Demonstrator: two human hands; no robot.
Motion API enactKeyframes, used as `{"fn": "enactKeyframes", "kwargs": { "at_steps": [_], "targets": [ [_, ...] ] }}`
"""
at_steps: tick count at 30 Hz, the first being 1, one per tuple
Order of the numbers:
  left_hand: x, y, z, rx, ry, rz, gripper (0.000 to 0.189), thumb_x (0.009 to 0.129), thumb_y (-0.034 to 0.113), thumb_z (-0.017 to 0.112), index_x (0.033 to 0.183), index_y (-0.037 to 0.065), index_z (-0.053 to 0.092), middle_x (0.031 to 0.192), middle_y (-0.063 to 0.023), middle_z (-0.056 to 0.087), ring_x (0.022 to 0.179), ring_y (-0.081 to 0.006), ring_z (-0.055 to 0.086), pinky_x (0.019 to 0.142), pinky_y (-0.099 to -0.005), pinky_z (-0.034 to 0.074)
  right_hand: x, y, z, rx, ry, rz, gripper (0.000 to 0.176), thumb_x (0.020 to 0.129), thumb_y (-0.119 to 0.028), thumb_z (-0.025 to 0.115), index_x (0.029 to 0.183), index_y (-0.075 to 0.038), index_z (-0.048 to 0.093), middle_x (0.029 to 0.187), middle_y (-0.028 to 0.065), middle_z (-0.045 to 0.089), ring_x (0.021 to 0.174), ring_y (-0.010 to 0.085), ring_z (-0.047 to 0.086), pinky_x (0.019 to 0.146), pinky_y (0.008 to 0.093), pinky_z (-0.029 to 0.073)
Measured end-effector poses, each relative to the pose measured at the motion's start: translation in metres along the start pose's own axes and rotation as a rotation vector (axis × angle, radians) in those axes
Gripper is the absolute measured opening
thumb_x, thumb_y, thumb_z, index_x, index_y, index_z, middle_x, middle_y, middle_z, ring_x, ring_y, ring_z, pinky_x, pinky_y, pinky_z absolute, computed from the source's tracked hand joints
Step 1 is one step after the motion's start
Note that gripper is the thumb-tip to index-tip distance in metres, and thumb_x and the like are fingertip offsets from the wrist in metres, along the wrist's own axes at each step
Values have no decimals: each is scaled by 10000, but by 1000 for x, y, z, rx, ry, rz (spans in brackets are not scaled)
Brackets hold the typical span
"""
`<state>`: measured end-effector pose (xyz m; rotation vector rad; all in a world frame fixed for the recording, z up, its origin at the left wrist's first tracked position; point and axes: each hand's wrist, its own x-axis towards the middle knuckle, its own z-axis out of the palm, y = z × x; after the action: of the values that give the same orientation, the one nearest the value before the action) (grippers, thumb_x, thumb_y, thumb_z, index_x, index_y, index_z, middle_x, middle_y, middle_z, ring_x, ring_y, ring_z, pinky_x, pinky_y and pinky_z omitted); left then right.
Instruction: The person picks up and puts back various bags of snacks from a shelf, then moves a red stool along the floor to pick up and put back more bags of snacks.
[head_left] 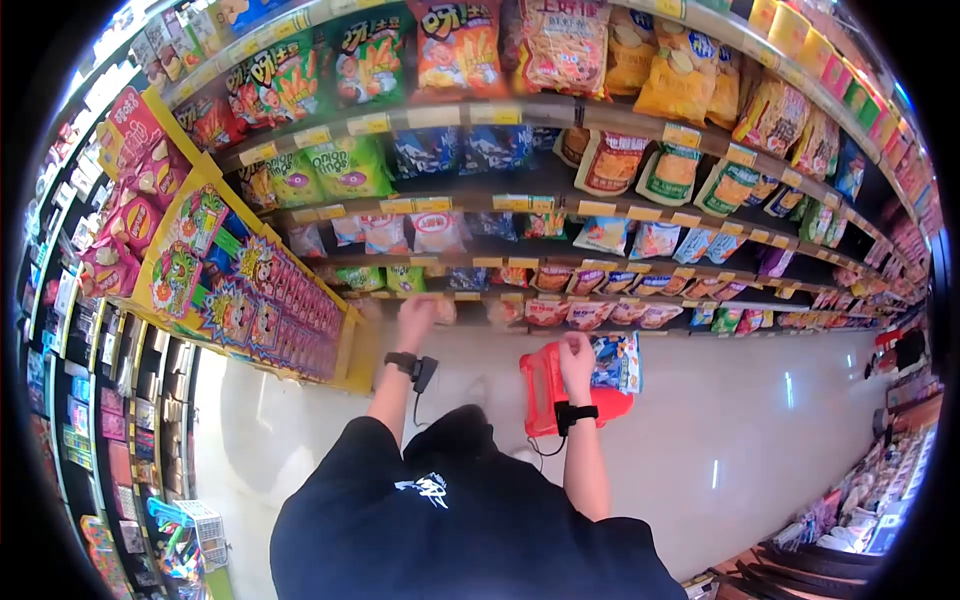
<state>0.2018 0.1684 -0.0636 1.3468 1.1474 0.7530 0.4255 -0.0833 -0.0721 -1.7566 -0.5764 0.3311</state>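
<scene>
My left hand (417, 314) reaches out at the lowest shelf, its fingers right beside a small pale-pink pack (443, 311). Its fingertips are blurred against the shelf goods. Closed, my right hand (576, 357) is over a red plastic shopping basket (541, 383); I cannot tell what its fingers grip. Just right of that hand, a blue-and-white snack bag (617, 364) stands upright and overlaps the basket's upper right side. Dark bands with small devices and cables circle both wrists.
Snack shelves (480, 188) curve across the front, packed with chip bags such as green onion rings (350, 169). A yellow cardboard display (255, 275) of toy and candy packs stands on the left. Pale tiled floor (735, 420) extends right; a white wire basket (207, 530) stands lower left.
</scene>
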Motion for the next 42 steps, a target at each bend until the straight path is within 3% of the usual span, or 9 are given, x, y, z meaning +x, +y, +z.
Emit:
{"fn": "enactKeyframes", "kwargs": {
  "at_steps": [3, 12, 17, 20, 24, 28, 29, 35, 42],
  "targets": [
    [23, 18, -10, 18, 42, 151, 141, 825, 106, 560, 920, 37, 638, 801, -46, 635, 656, -105, 592, 582, -251, 480, 10, -21, 19, 0, -46, 16, 175, 797, -70, 561, 962, -17, 585, 827, 80, 637, 751, 149, 606, 697, 270, 484],
    [109, 104, 19, 256, 67, 649, 194, 783, 100, 565, 950, 9, 605, 897, -171, 624, 777, -332, 613, 673, -362, 498, 145, -141, 85, 58, -194, -288, 304, 816, -72, 607, 1095, -17, 499, 989, 94, 577, 853, 140, 576, 755, 268, 469],
    [187, 131, 53, 209, -35, 578, 286, 778, 131, 543, 1033, 5, 577, 1016, -200, 596, 932, -377, 568, 804, -424, 465, 298, -179, 156, -116, -40, -511, 368, 812, -69, 611, 1144, 8, 471, 1125, 117, 559, 1066, 198, 512, 911, 289, 393],
    [220, 142, 70, 270, -68, 488, 358, 766, 192, 556, 1060, -12, 557, 1020, -215, 599, 951, -392, 560, 832, -448, 457, 349, -188, 172, -130, -134, -358, 421, 846, -69, 584, 1236, -13, 436, 1241, 90, 497, 1118, 195, 475, 947, 293, 360],
    [249, 147, 80, 376, -196, 340, 355, 743, 228, 579, 1010, -6, 569, 945, -226, 615, 894, -384, 585, 797, -445, 474, 341, -201, 169, -919, -160, -594, 334, 878, -209, 440, 1125, -27, 569, 1179, 173, 559, 1112, 317, 519, 946, 402, 395],
    [247, 175, 68, 210, -357, 120, 341, 731, 242, 608, 978, 10, 585, 741, -162, 647, 661, -282, 652, 641, -380, 521, 329, -230, 161, -1339, -285, -560, 358, 869, -220, 458, 1162, -32, 542, 1174, 153, 553, 1077, 295, 525, 911, 404, 406],
    [249, 172, 68, 176, -314, 141, 359, 726, 238, 622, 1003, 13, 585, 682, -124, 644, 537, -230, 638, 558, -349, 517, 333, -227, 158, -1292, -281, -537, 360, 863, -227, 471, 1159, -34, 541, 1158, 145, 556, 1054, 286, 528, 892, 398, 410],
    [265, 158, 78, 488, -334, 413, 475, 660, 332, 679, 1031, 45, 604, 870, -173, 650, 828, -325, 622, 715, -404, 501, 344, -207, 140, -193, -232, -143, 385, 831, -271, 551, 1141, -44, 537, 1066, 92, 577, 913, 232, 549, 780, 364, 436],
    [244, 174, 94, 727, -279, 391, 407, 658, 397, 701, 874, 57, 640, 880, -175, 644, 845, -352, 613, 712, -434, 498, 334, -185, 144, 1, -159, 31, 547, 781, -332, 653, 1225, -96, 437, 1021, 51, 575, 813, 173, 551, 677, 317, 445]
  ]
}}
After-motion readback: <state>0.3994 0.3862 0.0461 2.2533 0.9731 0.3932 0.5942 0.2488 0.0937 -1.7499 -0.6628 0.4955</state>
